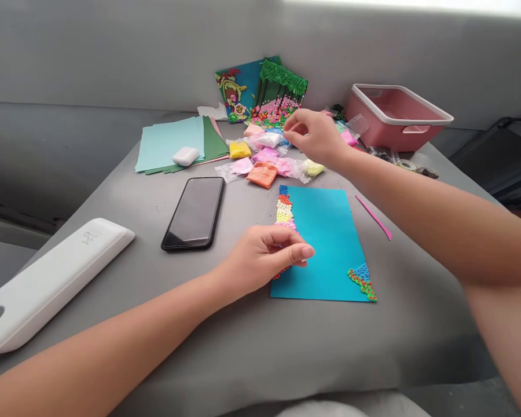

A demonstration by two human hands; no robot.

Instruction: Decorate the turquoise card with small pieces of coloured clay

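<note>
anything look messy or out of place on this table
Nothing is spilled or damaged. A pink strip lies loose on the table, askew beside the blue sheet, and the clay packets lie in a jumbled pile.

Turquoise card (330, 243) edged with multicoloured dots, grey table (252, 336), black phone (195, 213), pink bin (395, 119) with white rim far right, mint and green paper sheets (173, 145) far left, white case (47, 284) near left

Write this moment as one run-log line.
left hand: rests on blue sheet | right hand: over clay bags | phone: left of sheet
</note>
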